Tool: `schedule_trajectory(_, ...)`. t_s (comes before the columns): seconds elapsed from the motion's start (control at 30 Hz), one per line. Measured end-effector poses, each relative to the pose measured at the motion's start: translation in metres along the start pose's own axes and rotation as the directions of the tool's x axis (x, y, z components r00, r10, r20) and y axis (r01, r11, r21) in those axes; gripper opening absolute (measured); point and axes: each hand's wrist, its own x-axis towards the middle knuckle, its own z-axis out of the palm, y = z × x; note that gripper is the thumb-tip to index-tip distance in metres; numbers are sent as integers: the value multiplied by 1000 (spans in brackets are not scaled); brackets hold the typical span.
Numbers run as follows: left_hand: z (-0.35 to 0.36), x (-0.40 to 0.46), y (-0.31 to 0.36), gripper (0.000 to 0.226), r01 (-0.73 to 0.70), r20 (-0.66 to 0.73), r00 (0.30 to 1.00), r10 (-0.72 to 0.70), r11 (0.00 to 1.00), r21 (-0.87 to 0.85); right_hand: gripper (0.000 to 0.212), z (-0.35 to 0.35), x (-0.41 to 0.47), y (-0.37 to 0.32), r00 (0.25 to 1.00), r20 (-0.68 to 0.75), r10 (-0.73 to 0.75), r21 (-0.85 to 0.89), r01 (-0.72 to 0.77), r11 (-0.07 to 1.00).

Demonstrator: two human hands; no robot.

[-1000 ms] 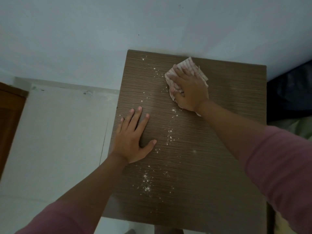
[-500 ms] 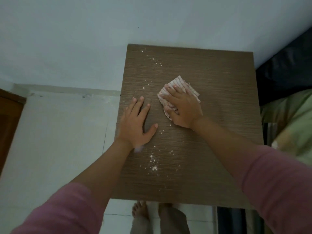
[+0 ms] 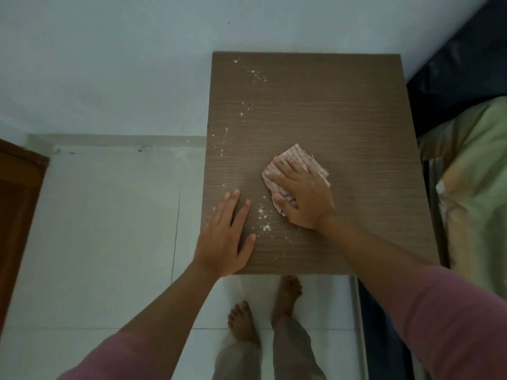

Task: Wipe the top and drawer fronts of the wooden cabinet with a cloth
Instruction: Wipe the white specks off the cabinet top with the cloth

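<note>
- Two hands rest on the cabinet top (image 3: pixel 343 127).
- Right hand (image 3: pixel 303 198): fingers spread flat, pressing the cloth (image 3: pixel 297 160) down on the top, right of centre.
- Left hand (image 3: pixel 225 237): palm down, fingers straight, at the near left corner; holds nothing.
- Cloth: crumpled, light with red stripes, partly covered by the right hand.
- White crumbs (image 3: pixel 264 219) lie between the hands; more (image 3: pixel 255 74) run along the left side toward the far edge.
- Bare feet (image 3: pixel 242 322) stand on the white floor (image 3: pixel 109 229) below the near edge.
- Bed (image 3: pixel 466 160) is just right of the cabinet.
</note>
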Motion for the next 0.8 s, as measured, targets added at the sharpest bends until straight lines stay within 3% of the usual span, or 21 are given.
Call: schedule_trajectory(0.8,7,1,-6,65,-47,-143,988,51,999,25,47,22,-94,-43,997,-69,24,58,-20,998)
